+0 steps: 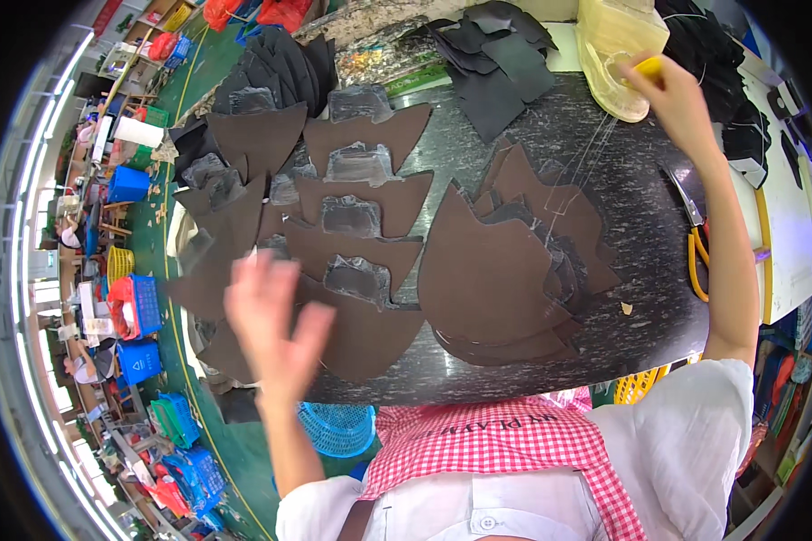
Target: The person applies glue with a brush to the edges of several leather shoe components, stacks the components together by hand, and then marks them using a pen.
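My right hand [672, 99] is closed around a yellow handle [648, 67] at the mouth of a yellowed, translucent plastic container [609, 45]. The tool's working end is hidden there. Thin clear strands, like glue, stretch from the container down toward a stack of dark brown cut pieces [487, 270]. My left hand [275, 320], blurred with fingers apart, hovers over or touches the brown pieces at left; I cannot tell which. In the middle, overlapping brown pieces [361, 248] lie in a column, each with a shiny grey patch [352, 216] along its upper edge.
Yellow-handled scissors [697, 243] lie at the table's right side. Black pieces are piled at the back left [275, 72] and back centre [505, 63]. A small tan scrap [626, 308] sits near the front right. A blue basket [336, 428] stands below the table's front edge.
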Tool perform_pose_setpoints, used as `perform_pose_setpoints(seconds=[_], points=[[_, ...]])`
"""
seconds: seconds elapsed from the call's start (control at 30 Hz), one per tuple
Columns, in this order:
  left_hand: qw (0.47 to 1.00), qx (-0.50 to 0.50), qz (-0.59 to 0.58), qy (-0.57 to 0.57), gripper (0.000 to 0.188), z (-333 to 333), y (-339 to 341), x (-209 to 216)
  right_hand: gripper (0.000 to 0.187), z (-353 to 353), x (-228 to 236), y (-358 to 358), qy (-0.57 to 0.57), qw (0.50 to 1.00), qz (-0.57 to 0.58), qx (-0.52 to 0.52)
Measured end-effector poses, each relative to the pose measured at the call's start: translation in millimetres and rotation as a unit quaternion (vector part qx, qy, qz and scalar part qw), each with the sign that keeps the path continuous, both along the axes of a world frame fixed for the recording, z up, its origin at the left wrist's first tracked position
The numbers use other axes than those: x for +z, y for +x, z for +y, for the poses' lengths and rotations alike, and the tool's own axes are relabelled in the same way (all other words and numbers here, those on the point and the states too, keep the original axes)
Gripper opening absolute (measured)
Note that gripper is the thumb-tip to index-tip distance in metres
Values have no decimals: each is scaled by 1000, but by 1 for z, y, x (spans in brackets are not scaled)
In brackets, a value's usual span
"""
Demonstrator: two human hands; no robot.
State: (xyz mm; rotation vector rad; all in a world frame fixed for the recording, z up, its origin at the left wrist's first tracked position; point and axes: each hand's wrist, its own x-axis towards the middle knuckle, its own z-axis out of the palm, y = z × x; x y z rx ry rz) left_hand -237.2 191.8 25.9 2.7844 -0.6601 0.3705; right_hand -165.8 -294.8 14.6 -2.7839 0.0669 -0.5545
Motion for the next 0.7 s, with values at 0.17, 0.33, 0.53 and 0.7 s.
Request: perform_pose_setpoints(seconds=[0.17, 0.33, 0.53, 0.7], points=[[947, -283, 148, 30, 72, -99, -34, -33, 39, 47, -3, -48, 474, 879, 12, 50], [940, -312, 139, -14, 63, -97, -34, -46, 22, 102, -13, -102, 503, 809, 160, 258], [944, -297, 143, -19, 61, -99, -36, -45, 18, 140, -22, -90, 411, 863, 47, 289], [946, -296, 134, -11, 61, -102, -36, -39, 14, 108, -39, -161, 430, 854, 1, 294]])
